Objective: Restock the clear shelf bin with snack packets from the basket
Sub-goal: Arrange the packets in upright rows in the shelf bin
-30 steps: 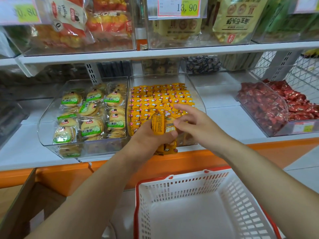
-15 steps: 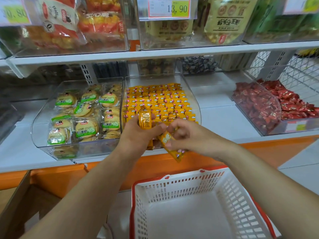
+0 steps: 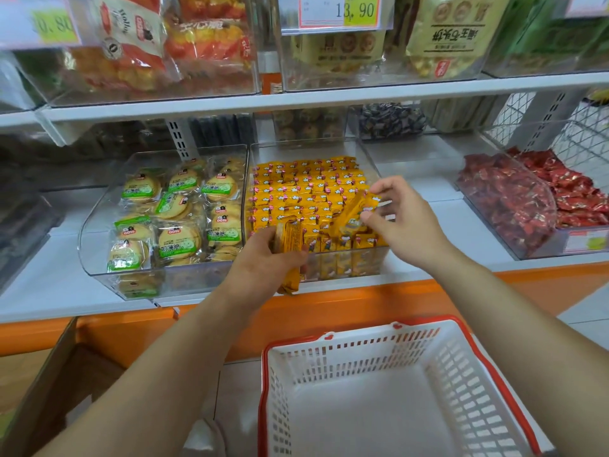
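Note:
The clear shelf bin [image 3: 369, 159] on the middle shelf holds rows of small yellow snack packets [image 3: 296, 189]. My left hand [image 3: 263, 265] grips a bundle of yellow packets [image 3: 290, 239] at the bin's front edge. Over the bin's right front part, my right hand [image 3: 402, 219] pinches one yellow packet [image 3: 352, 212], tilted above the rows. The white basket with a red rim [image 3: 362, 324] stands below on the floor, and nothing shows inside it.
A clear bin of green-labelled round biscuits [image 3: 171, 216] sits left of the yellow bin. A bin of red wrapped sweets [image 3: 514, 199] stands at the right. An upper shelf [image 3: 296, 97] with bagged snacks overhangs. An orange ledge [image 3: 362, 301] runs below, with a cardboard box [image 3: 49, 374] at lower left.
My right hand took one packet from the bundle in my left hand and carried it up and right over the bin. My left hand stayed at the bin's front.

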